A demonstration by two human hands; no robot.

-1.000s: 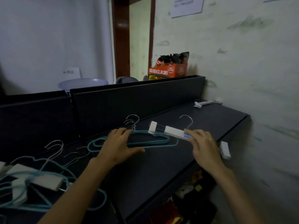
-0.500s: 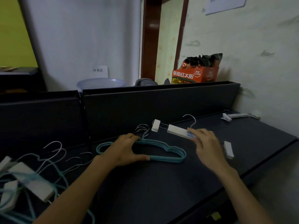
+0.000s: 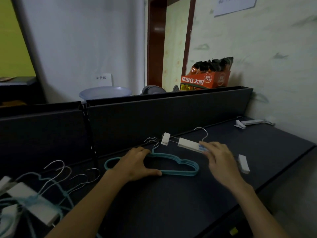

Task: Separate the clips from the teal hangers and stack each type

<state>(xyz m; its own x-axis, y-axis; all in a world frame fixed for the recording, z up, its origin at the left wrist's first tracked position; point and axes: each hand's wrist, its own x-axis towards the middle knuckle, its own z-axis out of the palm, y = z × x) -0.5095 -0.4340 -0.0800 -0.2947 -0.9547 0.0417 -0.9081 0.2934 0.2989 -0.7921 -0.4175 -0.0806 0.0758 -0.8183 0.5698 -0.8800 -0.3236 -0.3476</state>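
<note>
A stack of teal hangers [image 3: 180, 163] lies flat on the dark shelf [image 3: 171, 203]. My left hand [image 3: 135, 164] grips its left part, fingers over the upper bar and thumb along the lower bar. Just behind lies a metal clip hanger [image 3: 188, 145] with a white bar and a white clip [image 3: 165, 138] at its left end. My right hand [image 3: 221, 160] holds the right part of that white bar, fingers curled over it. Its other white clip [image 3: 243, 164] shows right of my hand. A tangled pile of teal hangers and white clips [image 3: 34, 194] sits at the left.
A dark back panel [image 3: 171, 114] runs behind the shelf. Another white clip hanger [image 3: 252, 122] lies at the far right by the wall. The shelf's front edge [image 3: 257, 191] falls away on the right. An orange snack box [image 3: 205, 79] and a pale basin [image 3: 105, 92] stand beyond the panel.
The view has swung left and upward. Both hands stay on the same things: left on the teal stack, right on the clip hanger.
</note>
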